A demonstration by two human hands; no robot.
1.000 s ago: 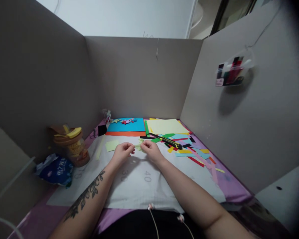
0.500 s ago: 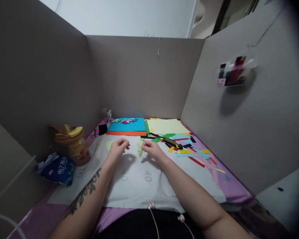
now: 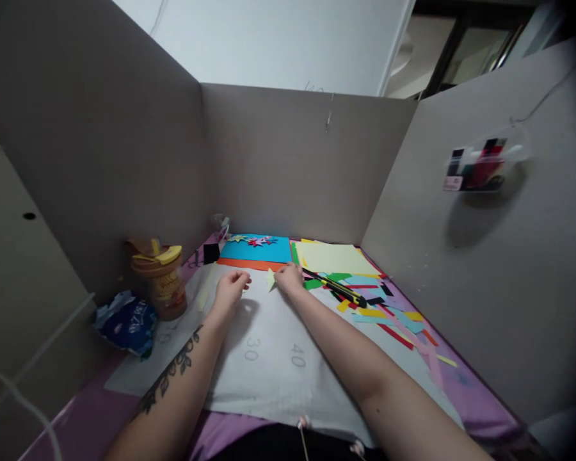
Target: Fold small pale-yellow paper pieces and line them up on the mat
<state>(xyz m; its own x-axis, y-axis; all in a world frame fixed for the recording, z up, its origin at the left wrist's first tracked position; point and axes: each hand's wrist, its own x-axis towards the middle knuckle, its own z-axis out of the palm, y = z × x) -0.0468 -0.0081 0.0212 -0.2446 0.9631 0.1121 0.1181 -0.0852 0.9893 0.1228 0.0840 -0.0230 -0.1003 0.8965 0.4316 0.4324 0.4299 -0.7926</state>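
My right hand [image 3: 288, 278] pinches a small pale-green paper piece [image 3: 271, 280] with pointed edges, just above the white sheet [image 3: 273, 326]. To its left, my left hand [image 3: 233, 289] has its fingers curled together; whatever they hold, if anything, is too small to make out. Beyond the hands, several small paper stars [image 3: 262, 241] in yellow, pink and red lie on a blue sheet [image 3: 281, 248]. Right of my right hand, a yellow-and-black cutter [image 3: 343, 289] rests on coloured paper strips.
Pale-yellow sheets [image 3: 338, 257] lie at the back right, with many paper strips [image 3: 396, 336] nearer. On the left stand a brown cup [image 3: 166, 288] with a yellow lid and a blue packet [image 3: 127, 323]. Grey panels [image 3: 297, 166] surround the table; a clear bag [image 3: 482, 165] hangs right.
The camera view has shifted, so the scene sits further right and lower. My right hand has moved forward and a little left over the table with the pale-green piece. My left hand stays curled.
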